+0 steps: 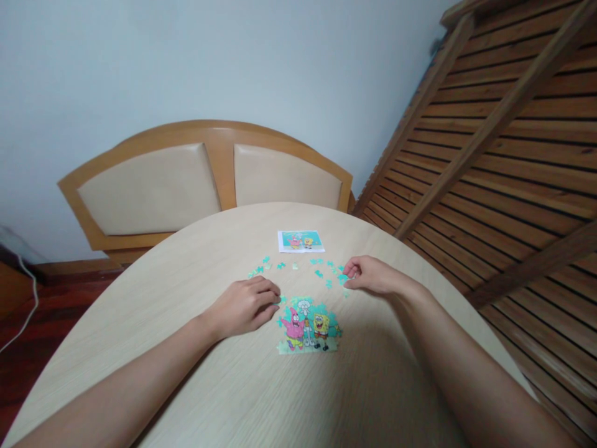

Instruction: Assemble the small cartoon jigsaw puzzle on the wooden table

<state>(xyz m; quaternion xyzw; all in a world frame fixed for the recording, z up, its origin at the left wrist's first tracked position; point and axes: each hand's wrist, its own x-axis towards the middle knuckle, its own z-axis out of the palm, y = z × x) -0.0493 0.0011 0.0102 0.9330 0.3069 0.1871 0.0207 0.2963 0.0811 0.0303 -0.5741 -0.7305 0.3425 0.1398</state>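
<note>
A partly joined jigsaw puzzle (308,326) lies flat on the table, its uneven edges framing a pink starfish, a pale squid figure and a yellow sponge on teal. My left hand (247,305) rests at the puzzle's upper left, fingers bent and close together. A bit of teal shows by its fingertips, but what lies under them is hidden. Farther right, my right hand (368,275) pinches a teal puzzle piece (343,279) between thumb and fingers, low over the table. Several loose pieces (319,274) are scattered beyond the puzzle, between and around both hands.
Behind the loose pieces lies a printed picture sheet (301,241) with the same characters. The round wooden table (209,398) meets a cushioned headboard (153,186) at its far side. Wooden slats (504,155) lean at the right, and a white cable (33,298) hangs at the left.
</note>
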